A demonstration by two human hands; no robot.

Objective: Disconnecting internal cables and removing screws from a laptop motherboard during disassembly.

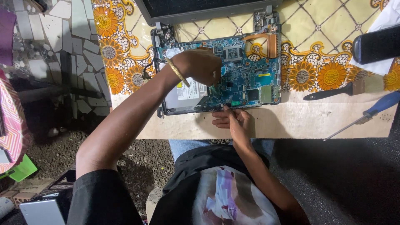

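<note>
Two hands work over an opened laptop base whose blue circuit board lies bare on the table. The left hand rests on the board's left part, fingers curled shut around a thin tool whose tip slants down toward 5 o'clock, to the board's near edge. The right hand lies at 6 o'clock from the board, just below that edge, its fingertips pinched narrow close to the tool's tip; whether they grip anything cannot be told. A gold bangle circles the left wrist. At 3 o'clock from the board, well apart, lie a black-handled brush and a blue-handled screwdriver. A sunflower-patterned cloth covers the table's far part.
</note>
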